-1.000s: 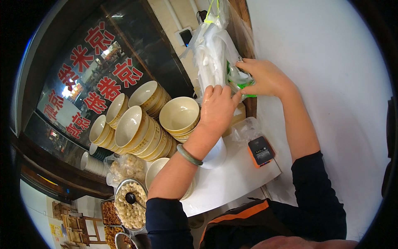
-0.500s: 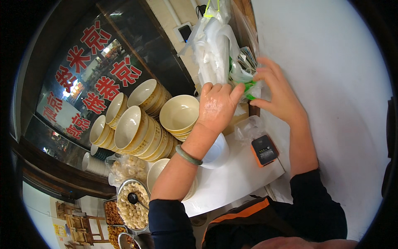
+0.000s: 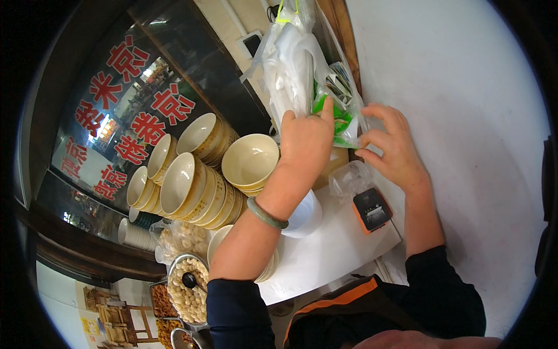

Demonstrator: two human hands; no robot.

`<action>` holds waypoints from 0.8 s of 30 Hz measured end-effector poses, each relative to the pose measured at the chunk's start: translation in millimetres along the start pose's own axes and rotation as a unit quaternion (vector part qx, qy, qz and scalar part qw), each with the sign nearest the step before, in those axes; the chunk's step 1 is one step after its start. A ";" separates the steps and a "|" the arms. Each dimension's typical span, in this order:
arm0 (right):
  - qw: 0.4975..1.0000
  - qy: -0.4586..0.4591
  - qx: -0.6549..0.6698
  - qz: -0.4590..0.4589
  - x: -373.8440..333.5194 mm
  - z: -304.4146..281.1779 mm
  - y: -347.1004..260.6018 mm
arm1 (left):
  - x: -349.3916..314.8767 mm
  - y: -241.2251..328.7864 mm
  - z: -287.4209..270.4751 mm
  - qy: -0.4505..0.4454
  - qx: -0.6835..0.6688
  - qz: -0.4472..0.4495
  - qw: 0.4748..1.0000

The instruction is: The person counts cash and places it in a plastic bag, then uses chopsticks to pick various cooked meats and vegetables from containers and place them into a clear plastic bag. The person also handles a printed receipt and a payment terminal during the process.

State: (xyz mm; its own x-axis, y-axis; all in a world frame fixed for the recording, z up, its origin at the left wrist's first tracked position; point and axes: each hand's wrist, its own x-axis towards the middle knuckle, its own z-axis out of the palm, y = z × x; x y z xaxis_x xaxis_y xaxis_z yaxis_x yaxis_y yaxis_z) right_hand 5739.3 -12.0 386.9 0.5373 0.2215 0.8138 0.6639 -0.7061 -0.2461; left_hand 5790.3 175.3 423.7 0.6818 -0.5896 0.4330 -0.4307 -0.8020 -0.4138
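Note:
A bundle of white plastic bags [image 3: 290,75] hangs at the top, beside a clear plastic bag with green parts [image 3: 340,122]. My left hand [image 3: 308,142] is curled against the lower part of the bags, its index finger raised over the green area; the other fingertips are partly hidden. A jade-like bangle [image 3: 266,213] circles my left wrist. At the right edge of the green-and-clear bag, my right hand [image 3: 395,151] pinches the film between thumb and fingers. Flat papers or cards [image 3: 339,81] show inside the clear plastic behind.
Stacked cream bowls [image 3: 200,192] stand left of my left arm. Below my hands, a white table [image 3: 314,262] holds a translucent tub [image 3: 305,215] and an orange-and-black device [image 3: 372,210]. A metal bowl of pale pieces [image 3: 189,288] has a black ladle. A white wall [image 3: 465,116] rises at right.
My right hand has come down and its fingers have closed in on the bag's edge. The left index finger has lifted, and the green part of the bag is spread wider.

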 end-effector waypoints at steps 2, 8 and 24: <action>0.999 0.034 -0.009 0.007 -3.6 7.4 1.2 | -0.7 -3.7 3.1 0.077 0.000 0.021 0.997; 0.994 0.017 0.038 0.096 -2.4 27.5 4.7 | -17.4 -4.0 -0.7 0.108 -0.100 0.064 0.987; 0.987 0.094 0.040 0.122 -118.2 45.9 9.9 | -188.3 17.2 0.0 0.174 -0.265 0.057 0.947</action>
State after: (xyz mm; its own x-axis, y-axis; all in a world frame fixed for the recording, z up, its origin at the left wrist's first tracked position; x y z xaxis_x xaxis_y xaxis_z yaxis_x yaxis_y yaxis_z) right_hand 5706.2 -14.3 264.1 0.5851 -0.0825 0.8067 0.5694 -0.6665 -0.4812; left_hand 5654.5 272.6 335.1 0.4170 -0.5968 0.6855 -0.7883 -0.6129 -0.0540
